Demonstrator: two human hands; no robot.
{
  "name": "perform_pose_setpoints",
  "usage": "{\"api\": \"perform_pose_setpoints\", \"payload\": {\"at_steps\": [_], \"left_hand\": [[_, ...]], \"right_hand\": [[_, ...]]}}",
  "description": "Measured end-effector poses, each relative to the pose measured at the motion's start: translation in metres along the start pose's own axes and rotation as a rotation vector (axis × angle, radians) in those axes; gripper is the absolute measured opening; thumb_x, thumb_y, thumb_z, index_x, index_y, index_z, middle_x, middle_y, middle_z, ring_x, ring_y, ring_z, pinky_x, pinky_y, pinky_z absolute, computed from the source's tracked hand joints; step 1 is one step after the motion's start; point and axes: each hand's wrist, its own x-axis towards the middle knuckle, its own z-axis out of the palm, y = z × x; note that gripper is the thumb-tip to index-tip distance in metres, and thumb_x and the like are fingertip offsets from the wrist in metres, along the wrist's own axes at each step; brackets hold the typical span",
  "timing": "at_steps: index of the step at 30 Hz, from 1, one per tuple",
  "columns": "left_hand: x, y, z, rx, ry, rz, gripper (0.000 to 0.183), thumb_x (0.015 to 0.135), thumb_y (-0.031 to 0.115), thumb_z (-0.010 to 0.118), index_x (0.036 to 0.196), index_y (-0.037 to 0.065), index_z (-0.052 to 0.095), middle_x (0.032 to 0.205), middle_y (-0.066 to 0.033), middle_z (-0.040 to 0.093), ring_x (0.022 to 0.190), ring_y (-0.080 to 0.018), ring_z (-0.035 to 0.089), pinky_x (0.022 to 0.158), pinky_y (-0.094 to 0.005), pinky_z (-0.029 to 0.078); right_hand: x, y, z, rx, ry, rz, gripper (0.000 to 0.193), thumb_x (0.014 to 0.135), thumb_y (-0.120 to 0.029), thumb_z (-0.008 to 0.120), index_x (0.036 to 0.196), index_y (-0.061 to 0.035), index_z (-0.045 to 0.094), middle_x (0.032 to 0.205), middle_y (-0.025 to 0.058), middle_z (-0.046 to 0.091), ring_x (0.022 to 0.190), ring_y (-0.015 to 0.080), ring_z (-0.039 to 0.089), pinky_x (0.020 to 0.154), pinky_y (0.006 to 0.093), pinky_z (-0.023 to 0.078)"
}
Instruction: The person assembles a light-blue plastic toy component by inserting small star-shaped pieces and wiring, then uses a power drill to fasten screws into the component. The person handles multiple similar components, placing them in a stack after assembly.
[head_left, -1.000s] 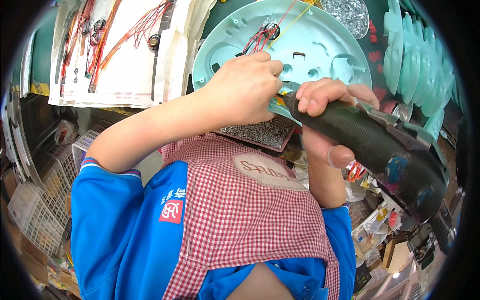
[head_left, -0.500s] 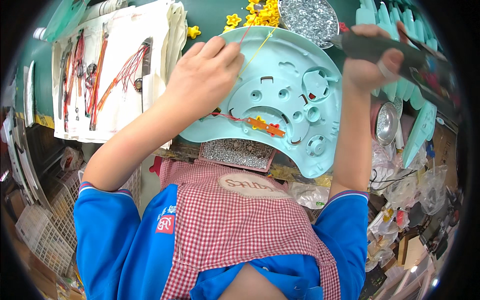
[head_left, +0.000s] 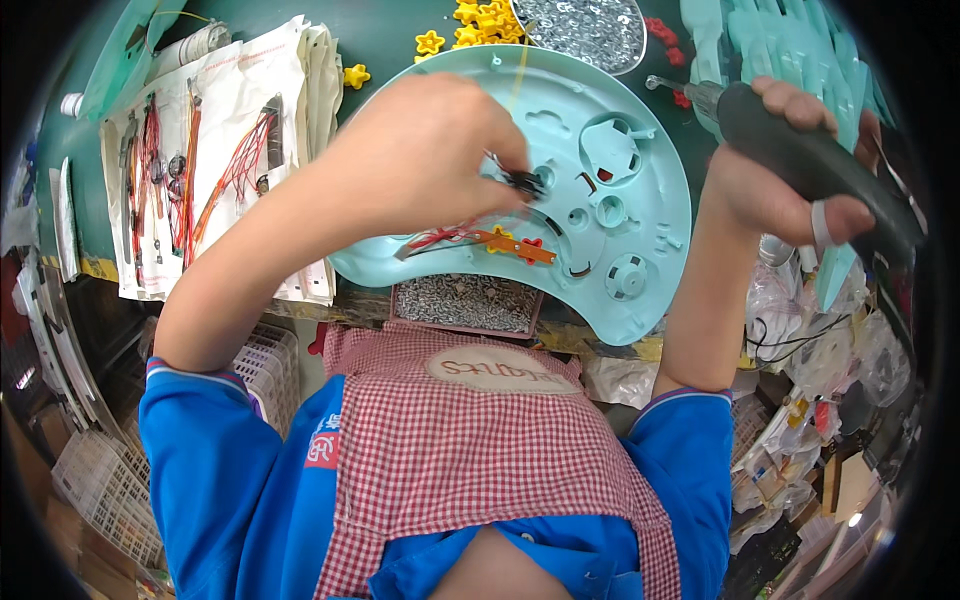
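A curved teal plastic shell (head_left: 655,210) lies on the bench in front of me, its hollow side with posts and rings facing up. Over its left part, my left hand (head_left: 435,140) pinches a small black part (head_left: 525,183) with wires, blurred by motion. A narrow orange strip (head_left: 525,248) on red wires (head_left: 440,238) rests in the shell, beside small yellow and red star pieces. At the right, my right hand (head_left: 770,190) is wrapped round a black power screwdriver (head_left: 790,135), whose metal bit points left, above the bench and clear of the shell.
White sheets (head_left: 235,90) at the left carry several wire bundles. Yellow stars (head_left: 485,22) and a metal bowl of screws (head_left: 585,35) stand behind the shell. Teal parts (head_left: 790,60) are piled far right. A tray of small metal pieces (head_left: 465,303) sits at the bench's near edge.
My left hand has moved right and nearer, over the shell, now with the black part in its fingers. The screwdriver in my right hand has shifted slightly right and lower.
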Motion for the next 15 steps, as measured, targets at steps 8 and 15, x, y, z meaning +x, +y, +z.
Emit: {"api": "perform_pose_setpoints", "payload": {"at_steps": [8,15], "left_hand": [[0.017,0.006,0.004,0.733,0.529,0.071,0.01,0.071,0.022,0.072,0.071,0.012,0.073,0.092,0.0009,0.068,0.097,-0.0185,0.058,0.071,-0.0362,0.051],[0.033,0.04,0.082,-0.006,-0.035,-0.097,0.028,0.082,0.016,0.066,0.11,0.014,0.063,0.071,-0.0122,0.068,0.063,-0.0304,0.065,0.06,-0.0393,0.051]], "right_hand": [[-0.013,-0.025,-0.001,0.117,-0.046,-0.063,0.091,0.078,-0.079,0.045,0.13,-0.0044,0.04,0.077,0.0147,0.061,0.066,0.0266,0.058,0.067,0.0441,0.05],[-0.059,-0.081,-0.005,-0.078,-0.049,-0.022,0.098,0.072,-0.084,0.047,0.13,-0.005,0.041,0.079,0.0098,0.058,0.066,0.0233,0.052,0.063,0.0422,0.043]]}}
